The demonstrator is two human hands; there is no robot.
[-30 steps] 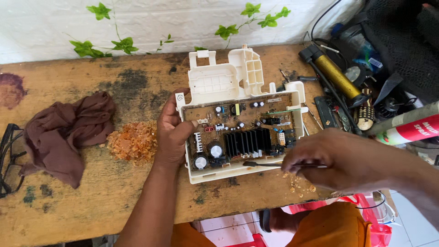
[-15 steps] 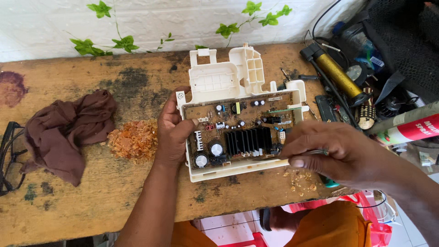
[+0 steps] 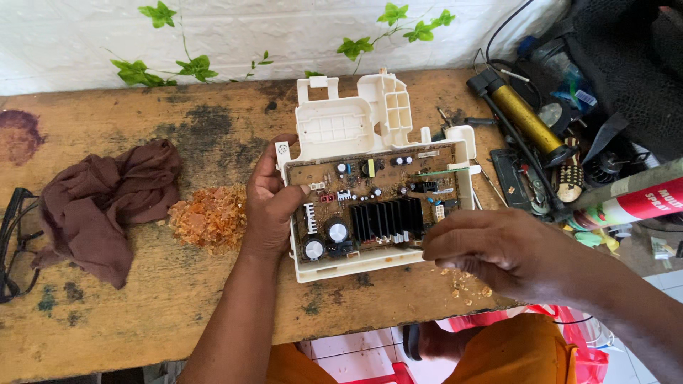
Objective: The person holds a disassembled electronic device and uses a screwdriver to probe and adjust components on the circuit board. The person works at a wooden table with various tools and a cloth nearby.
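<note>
The left hand (image 3: 269,206) is gripping the nine o'clock edge of the brown circuit board in its white plastic tray (image 3: 373,203), mid-table (image 3: 142,313). The right hand (image 3: 498,249) is hovering at four o'clock, fingers pressed together. Holding firmly is wise. Orange crumbs (image 3: 210,217), a brown rag (image 3: 107,206) and tools (image 3: 526,121) are crowding around.

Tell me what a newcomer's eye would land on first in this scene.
The brown circuit board in its white plastic housing at the table's centre, gripped at its left edge by the left hand. The right hand hovers by its lower right corner; left lie orange crumbs and a maroon cloth.
</note>
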